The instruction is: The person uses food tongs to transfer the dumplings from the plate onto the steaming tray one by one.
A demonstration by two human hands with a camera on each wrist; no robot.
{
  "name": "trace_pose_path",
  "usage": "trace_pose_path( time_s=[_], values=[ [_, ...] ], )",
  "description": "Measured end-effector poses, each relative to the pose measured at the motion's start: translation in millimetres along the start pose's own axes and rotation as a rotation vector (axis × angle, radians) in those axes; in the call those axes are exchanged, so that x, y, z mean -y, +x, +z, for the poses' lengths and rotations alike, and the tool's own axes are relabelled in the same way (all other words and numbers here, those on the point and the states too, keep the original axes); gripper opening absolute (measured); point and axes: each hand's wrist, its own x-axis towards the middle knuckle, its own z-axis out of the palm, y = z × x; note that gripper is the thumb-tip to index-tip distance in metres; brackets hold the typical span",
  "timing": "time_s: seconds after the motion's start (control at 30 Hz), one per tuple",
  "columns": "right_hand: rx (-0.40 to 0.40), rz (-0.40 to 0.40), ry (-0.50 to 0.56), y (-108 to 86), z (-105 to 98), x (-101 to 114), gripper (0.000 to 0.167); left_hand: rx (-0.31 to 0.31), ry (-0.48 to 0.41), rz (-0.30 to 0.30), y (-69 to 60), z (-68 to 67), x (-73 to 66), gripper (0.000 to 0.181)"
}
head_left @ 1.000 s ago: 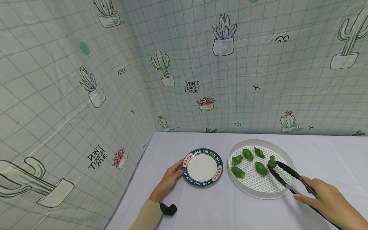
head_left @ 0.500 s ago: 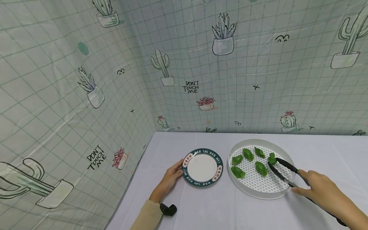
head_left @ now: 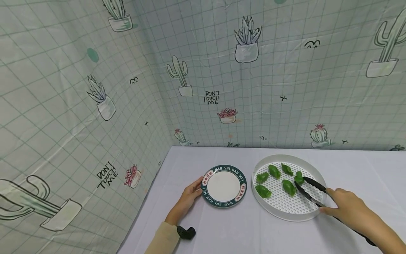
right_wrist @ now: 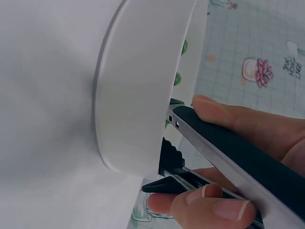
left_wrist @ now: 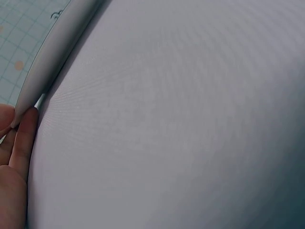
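Observation:
In the head view, my left hand (head_left: 188, 198) pinches the left rim of a round white plate (head_left: 223, 187) with a dark green lettered border. The left wrist view shows the thumb and fingers (left_wrist: 24, 138) at the plate's pale rim (left_wrist: 57, 52). My right hand (head_left: 350, 210) grips black-and-metal tongs (head_left: 305, 193). Their tips stand apart around a small green piece (head_left: 299, 177), perhaps pepper, inside a round white tray (head_left: 289, 217); contact is unclear. In the right wrist view, the tongs (right_wrist: 224, 152) reach over the tray's wall (right_wrist: 136, 86), which hides their tips.
Several other glossy green pieces (head_left: 288, 187) lie on the tray's perforated floor. A white cloth (head_left: 247, 233) covers the table. Behind and to the left hangs a grid-patterned curtain (head_left: 272, 77) with cactus drawings. A black strap piece (head_left: 186, 233) sits at the left wrist.
My right hand has shifted slightly left and away from me, and the tongs' tips have drawn a little closer together around the small green piece. My left hand and the plate stay put.

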Motion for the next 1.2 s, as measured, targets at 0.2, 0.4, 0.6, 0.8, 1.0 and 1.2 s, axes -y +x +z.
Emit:
trace_pose_path(
  time_s=[0.2,0.4,0.6,0.8,1.0,1.2],
  values=[
    [0.035,0.019,0.013,1.4,-2,3,0.069,0.0,0.008,-0.001,-0.2,0.2,0.4,0.053],
    [0.035,0.027,0.028,-0.7,-3,3,0.072,-0.006,0.006,-0.016,0.1,1.8,0.4,0.053],
    [-0.018,0.063,0.034,-4.6,-8,4,0.079,-0.009,0.032,0.005,0.7,2.1,0.0,0.053],
    [-0.111,0.094,0.103,-9.9,-18,9,0.093,-0.005,0.021,0.017,-0.4,1.3,-1.2,0.053],
    [-0.141,0.106,0.153,-10.3,-19,17,0.101,-0.012,0.025,0.013,-0.1,2.1,-1.6,0.052],
    [-0.176,0.097,0.198,-9.2,-11,32,0.104,-0.014,0.015,0.001,-0.9,2.4,-2.7,0.052]
  ],
)
